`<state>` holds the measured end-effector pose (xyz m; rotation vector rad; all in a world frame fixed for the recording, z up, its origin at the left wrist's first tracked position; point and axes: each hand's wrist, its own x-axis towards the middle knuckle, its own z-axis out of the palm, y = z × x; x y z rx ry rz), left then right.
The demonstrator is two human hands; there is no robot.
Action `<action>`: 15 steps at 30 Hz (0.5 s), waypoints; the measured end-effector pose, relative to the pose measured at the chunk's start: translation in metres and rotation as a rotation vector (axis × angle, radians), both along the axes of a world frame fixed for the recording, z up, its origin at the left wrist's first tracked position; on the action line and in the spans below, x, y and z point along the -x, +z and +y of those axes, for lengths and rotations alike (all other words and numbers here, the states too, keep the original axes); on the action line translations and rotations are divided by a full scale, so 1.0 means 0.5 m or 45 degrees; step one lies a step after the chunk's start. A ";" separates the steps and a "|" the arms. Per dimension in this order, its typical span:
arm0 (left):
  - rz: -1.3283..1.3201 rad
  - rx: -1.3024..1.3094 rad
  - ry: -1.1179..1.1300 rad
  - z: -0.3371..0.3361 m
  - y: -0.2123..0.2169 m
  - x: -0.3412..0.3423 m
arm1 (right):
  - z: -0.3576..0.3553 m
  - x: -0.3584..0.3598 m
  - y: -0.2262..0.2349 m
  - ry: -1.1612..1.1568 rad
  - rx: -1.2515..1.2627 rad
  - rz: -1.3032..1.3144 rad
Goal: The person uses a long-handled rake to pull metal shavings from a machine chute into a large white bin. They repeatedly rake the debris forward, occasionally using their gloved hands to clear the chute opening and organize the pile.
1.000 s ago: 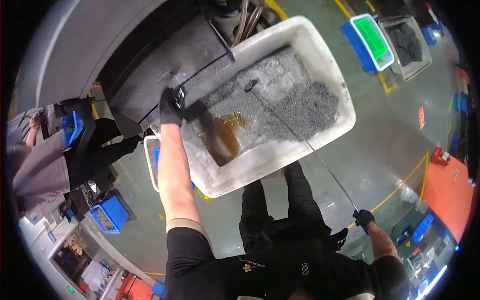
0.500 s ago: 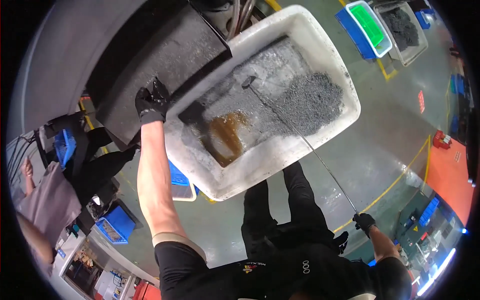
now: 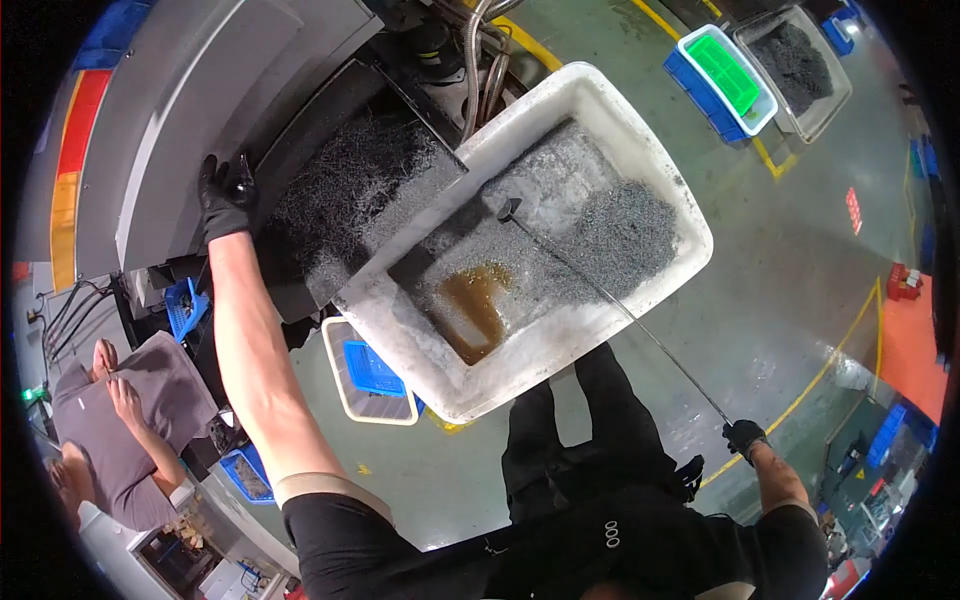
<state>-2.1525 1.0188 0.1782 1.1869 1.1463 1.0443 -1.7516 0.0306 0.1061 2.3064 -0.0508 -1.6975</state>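
My left hand (image 3: 222, 192), in a black glove, grips the edge of a dark machine chute (image 3: 350, 195) full of tangled metal shavings. My right hand (image 3: 745, 436), also gloved, is shut on the end of a long thin metal rod (image 3: 610, 300). The rod's hooked tip rests in a large white plastic bin (image 3: 640, 300) in front of my legs. The bin holds grey metal shavings on its right side and a brown puddle of liquid (image 3: 475, 305) near its front.
A grey machine body (image 3: 180, 110) with hoses stands at upper left. A small white crate with a blue tray (image 3: 370, 370) sits under the chute. Blue, green and clear bins (image 3: 760, 60) stand at upper right. Another person (image 3: 120, 400) is at lower left. Yellow floor lines run at the right.
My left hand has moved from the bin's rim up and left to the chute's edge, and the view has shifted. The rod stays in the bin, held by my right hand.
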 end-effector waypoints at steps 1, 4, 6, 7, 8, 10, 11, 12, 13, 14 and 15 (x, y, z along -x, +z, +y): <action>-0.363 0.181 0.175 -0.138 0.032 -0.173 | -0.046 -0.015 0.047 -0.023 0.054 -0.072; 1.920 -1.664 -0.112 -0.126 -0.020 -0.073 | -0.032 -0.016 -0.018 0.063 -0.057 0.005; 1.929 -1.568 -0.062 -0.166 -0.043 -0.104 | -0.035 -0.030 -0.024 0.088 -0.039 -0.013; 1.987 -1.474 -0.029 -0.188 -0.031 -0.095 | -0.006 -0.014 -0.015 0.126 -0.039 -0.045; 1.869 -1.639 -0.017 -0.152 -0.015 -0.091 | 0.008 -0.003 -0.013 0.165 -0.038 -0.078; 2.431 -1.345 -0.125 -0.074 0.015 -0.090 | 0.010 0.012 -0.010 0.178 -0.038 -0.116; 2.417 -1.336 -0.135 -0.077 0.024 -0.107 | 0.030 0.029 0.015 0.124 -0.056 -0.215; 2.351 -1.083 -0.349 -0.088 0.045 -0.137 | 0.035 0.038 0.040 0.068 -0.072 -0.327; 2.252 -0.843 -0.548 -0.094 0.051 -0.165 | -0.007 0.045 0.039 0.060 -0.057 -0.363; 2.203 -0.879 -0.515 -0.078 0.070 -0.172 | -0.088 0.053 0.018 0.269 -0.138 -0.520; 2.267 -1.040 -0.448 -0.048 0.060 -0.146 | -0.124 0.066 -0.015 0.490 -0.213 -0.633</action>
